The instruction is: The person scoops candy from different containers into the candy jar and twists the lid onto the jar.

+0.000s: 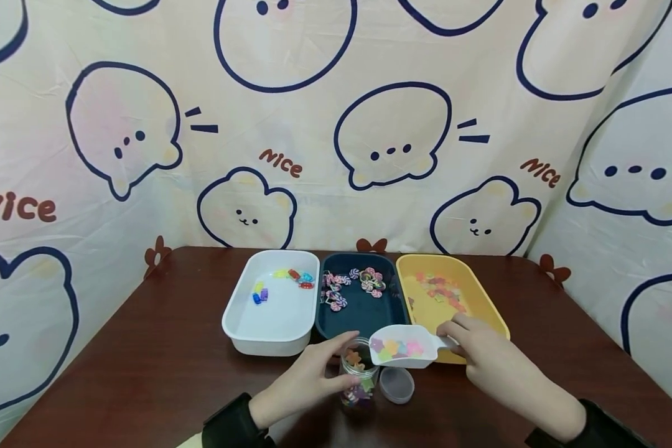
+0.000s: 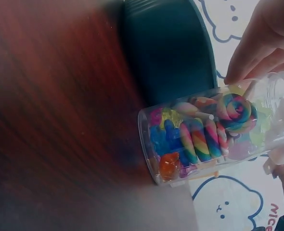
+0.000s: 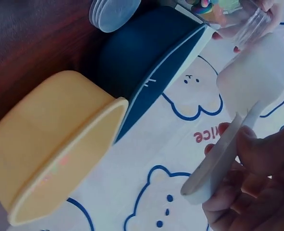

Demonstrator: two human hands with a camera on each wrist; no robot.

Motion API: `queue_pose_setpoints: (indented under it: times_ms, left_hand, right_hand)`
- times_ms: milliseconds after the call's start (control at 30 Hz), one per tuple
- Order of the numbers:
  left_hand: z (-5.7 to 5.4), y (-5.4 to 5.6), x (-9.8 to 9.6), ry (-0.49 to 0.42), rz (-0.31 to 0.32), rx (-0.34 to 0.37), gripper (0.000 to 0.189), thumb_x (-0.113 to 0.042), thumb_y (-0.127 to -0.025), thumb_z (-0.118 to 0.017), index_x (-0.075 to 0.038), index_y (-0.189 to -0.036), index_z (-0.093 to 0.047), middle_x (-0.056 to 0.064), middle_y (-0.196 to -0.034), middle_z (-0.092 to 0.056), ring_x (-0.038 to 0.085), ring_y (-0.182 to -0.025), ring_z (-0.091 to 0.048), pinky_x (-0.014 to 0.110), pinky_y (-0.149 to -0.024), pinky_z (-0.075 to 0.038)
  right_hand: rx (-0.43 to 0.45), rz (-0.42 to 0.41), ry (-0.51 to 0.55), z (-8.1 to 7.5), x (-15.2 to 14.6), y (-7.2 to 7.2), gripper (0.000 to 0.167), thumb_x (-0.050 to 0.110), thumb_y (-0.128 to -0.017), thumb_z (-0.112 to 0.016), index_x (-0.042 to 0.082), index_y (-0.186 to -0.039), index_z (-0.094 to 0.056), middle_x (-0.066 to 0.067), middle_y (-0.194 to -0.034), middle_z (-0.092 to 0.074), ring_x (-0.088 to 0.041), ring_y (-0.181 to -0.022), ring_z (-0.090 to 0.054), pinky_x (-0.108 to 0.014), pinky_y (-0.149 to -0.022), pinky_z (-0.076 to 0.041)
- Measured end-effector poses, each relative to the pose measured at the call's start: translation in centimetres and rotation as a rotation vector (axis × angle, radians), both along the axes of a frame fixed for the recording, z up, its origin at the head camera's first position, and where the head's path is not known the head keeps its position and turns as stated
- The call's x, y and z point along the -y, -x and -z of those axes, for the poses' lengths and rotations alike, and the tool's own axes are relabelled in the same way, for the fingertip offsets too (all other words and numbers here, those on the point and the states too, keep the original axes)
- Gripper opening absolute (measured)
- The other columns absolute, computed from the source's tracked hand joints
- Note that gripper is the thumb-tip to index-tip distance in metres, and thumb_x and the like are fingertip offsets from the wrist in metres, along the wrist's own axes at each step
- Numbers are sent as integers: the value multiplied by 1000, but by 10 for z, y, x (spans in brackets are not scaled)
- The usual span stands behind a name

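My left hand (image 1: 308, 374) holds a clear jar (image 1: 346, 381) upright on the table, thumb and fingers around its upper part. Inside the jar, the left wrist view shows glossy coloured pieces (image 2: 170, 139) at the bottom, striped swirl lollipop charms (image 2: 202, 137) above them, and pale pieces near the mouth. With my right hand (image 1: 490, 354) I grip the handle of a white scoop (image 1: 429, 354). Pastel flat pieces (image 1: 394, 348) lie in the scoop, whose front edge is at the jar's rim. A clear round lid (image 1: 397, 386) rests on the table right of the jar.
Behind the hands stand three trays side by side: a white tray (image 1: 246, 320) with glossy coloured pieces, a dark blue tray (image 1: 364, 317) with swirl charms, and a yellow tray (image 1: 484, 298) with pastel pieces. A cartoon-print cloth (image 1: 313, 124) hangs behind the brown table (image 1: 162, 348).
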State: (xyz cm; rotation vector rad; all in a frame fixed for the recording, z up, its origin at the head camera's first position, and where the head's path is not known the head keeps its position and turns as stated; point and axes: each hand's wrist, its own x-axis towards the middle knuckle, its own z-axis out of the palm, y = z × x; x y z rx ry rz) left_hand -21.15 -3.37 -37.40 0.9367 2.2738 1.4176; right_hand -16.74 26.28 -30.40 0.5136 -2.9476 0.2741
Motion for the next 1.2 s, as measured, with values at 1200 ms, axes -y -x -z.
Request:
queue_pose_setpoints:
  times_ms: [1200]
  left_hand:
    - [-16,-6,3,40,9,-50,64,-21,-98,-70,-3,-154,-44,19,-150,-55,36,-125,-62,46,-99,-56]
  right_hand:
    - [-526,-94,-281,-33,37,-16,44,-8,-62,-93,15,-95,-77,-8,-98,-64,-27,-94,-52,-41,-74,-46]
